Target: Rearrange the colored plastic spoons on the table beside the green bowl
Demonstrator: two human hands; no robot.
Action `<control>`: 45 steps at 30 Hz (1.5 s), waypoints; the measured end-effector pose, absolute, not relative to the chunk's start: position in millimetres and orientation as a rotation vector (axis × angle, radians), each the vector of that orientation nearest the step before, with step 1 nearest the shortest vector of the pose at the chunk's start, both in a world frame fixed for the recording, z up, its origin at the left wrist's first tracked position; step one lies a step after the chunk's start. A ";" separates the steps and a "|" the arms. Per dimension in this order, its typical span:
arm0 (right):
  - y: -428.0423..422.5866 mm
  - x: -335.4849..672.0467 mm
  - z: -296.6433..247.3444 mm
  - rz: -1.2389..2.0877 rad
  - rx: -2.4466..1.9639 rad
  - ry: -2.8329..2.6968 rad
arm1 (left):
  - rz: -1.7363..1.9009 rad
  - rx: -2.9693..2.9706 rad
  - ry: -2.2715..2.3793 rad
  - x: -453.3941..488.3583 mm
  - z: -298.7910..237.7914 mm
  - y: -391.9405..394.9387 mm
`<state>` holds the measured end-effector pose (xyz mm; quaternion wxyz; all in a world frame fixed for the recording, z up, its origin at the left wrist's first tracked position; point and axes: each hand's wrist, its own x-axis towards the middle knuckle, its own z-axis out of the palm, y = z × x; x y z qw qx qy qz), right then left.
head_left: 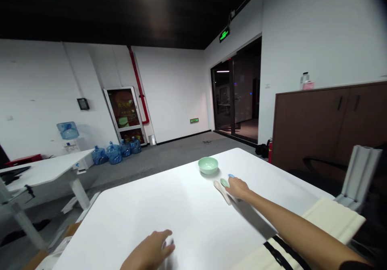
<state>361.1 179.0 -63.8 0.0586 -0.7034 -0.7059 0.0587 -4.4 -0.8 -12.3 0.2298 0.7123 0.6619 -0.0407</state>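
Observation:
Over a small row of spoons, my right hand (pixel 238 188) is closed with its fingers bent down. A blue spoon (pixel 231 176) shows only its tip just past the knuckles. Beside the thumb lies a green spoon (pixel 224 182), its handle partly covered by the hand. To its left rests a beige spoon (pixel 222 192) in full view. What the fingers grip is hidden beneath the hand. A light green bowl (pixel 208 165) stands upright behind the spoons. At the near left, my left hand (pixel 151 249) hovers above the table, open, thumb and finger apart, holding nothing.
The white table (pixel 145 205) has its far corner beyond the bowl. Cream-coloured slabs (pixel 334 219) and black straps (pixel 279 254) lie at the right, under my right forearm. Another desk (pixel 51 163) stands left. Blue water bottles (pixel 114 153) and a brown cabinet (pixel 320 120) are farther off.

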 end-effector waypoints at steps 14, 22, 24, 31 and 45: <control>185.9 369.7 -80.3 0.309 -2.200 -2.193 | -0.106 1.933 1.820 -4.3 -10.5 -2.4; 183.5 366.7 -61.8 0.279 -2.139 -2.058 | -0.116 1.949 1.816 -2.0 -5.8 -3.1; 182.0 359.2 -53.8 0.264 -2.103 -2.048 | -0.126 1.951 1.820 -0.9 -4.5 -3.7; 172.9 305.8 -37.4 0.363 -1.947 -2.193 | -0.125 1.957 1.819 -2.6 -4.4 -4.1; 173.8 279.7 -68.2 0.385 -1.984 -2.180 | -0.134 1.977 1.832 -1.2 -0.8 -6.6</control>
